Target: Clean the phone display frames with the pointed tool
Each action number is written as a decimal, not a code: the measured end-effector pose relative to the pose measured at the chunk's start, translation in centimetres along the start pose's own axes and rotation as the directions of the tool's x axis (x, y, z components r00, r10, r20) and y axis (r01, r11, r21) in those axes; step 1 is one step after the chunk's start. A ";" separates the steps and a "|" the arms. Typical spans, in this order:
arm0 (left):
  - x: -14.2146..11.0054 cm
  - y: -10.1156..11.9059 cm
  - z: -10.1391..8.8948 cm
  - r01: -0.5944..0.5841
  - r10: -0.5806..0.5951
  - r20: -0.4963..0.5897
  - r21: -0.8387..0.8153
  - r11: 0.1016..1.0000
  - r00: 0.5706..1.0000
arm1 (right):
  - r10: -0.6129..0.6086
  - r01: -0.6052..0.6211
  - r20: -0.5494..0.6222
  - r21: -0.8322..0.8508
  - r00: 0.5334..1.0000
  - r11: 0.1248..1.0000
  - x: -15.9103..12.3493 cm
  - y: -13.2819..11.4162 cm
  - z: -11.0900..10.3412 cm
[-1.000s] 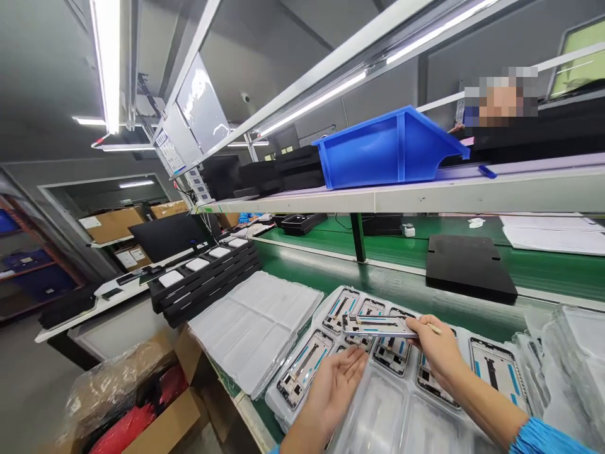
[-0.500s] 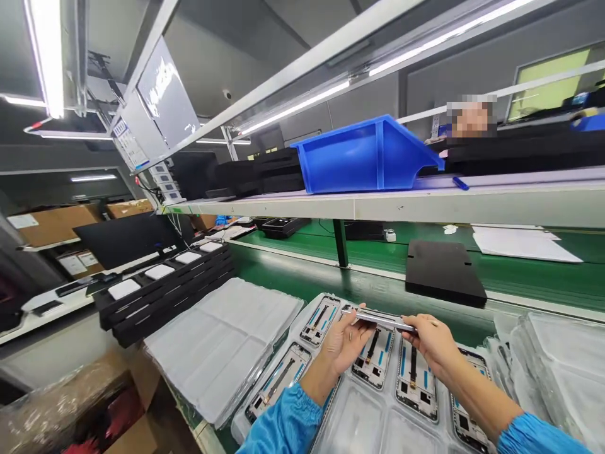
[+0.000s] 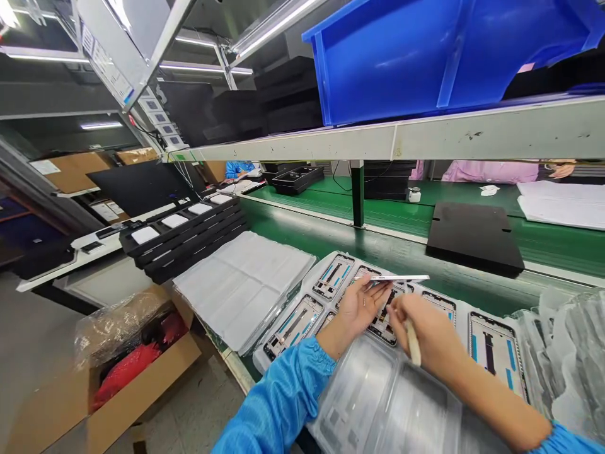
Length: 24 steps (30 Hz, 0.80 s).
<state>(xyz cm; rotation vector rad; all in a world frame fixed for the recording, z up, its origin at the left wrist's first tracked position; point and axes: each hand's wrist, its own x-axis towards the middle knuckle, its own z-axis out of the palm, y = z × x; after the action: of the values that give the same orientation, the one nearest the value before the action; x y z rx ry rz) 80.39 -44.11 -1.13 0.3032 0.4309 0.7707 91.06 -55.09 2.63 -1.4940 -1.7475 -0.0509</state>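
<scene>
A thin phone screen assembly [image 3: 397,277] is seen nearly edge-on above the tray. My left hand [image 3: 362,306] supports its left end, thumb at the edge and fingers spread beneath. Just under the panel's right end, my right hand [image 3: 425,328] is closed with a pale, stick-like tool [image 3: 413,343] jutting down from it; its exact kind does not show. Below both hands lies a clear plastic tray [image 3: 359,384] with phone frames [image 3: 293,325] in several pockets, showing dark flex cables and blue strips. Another frame [image 3: 496,353] sits right of my right forearm.
Stacked clear trays [image 3: 246,284] lie left, more [image 3: 562,366] right. A black foam block [image 3: 475,239] rests by the green conveyor [image 3: 302,221]. Overhead is a shelf [image 3: 359,144] with a blue bin [image 3: 406,63]. An open carton [image 3: 142,391] stands lower left. A person in pink [image 3: 491,171] is opposite.
My right hand has let go of the panel's right end and dropped lower, the pale tool now pointing down. My left hand keeps the panel. The view has tilted down.
</scene>
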 end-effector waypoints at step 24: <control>-2.6 -2.7 0.9 0.100 -0.101 -0.005 0.220 0.970 0.995 | -0.252 0.254 0.041 -0.265 0.967 0.930 -2.4 1.4 4.4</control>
<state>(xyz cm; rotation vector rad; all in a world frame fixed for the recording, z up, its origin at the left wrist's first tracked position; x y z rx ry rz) 80.77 -47.98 -0.83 0.4875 0.5237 0.6232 89.77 -54.29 -2.37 -1.4442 -1.9907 -0.4325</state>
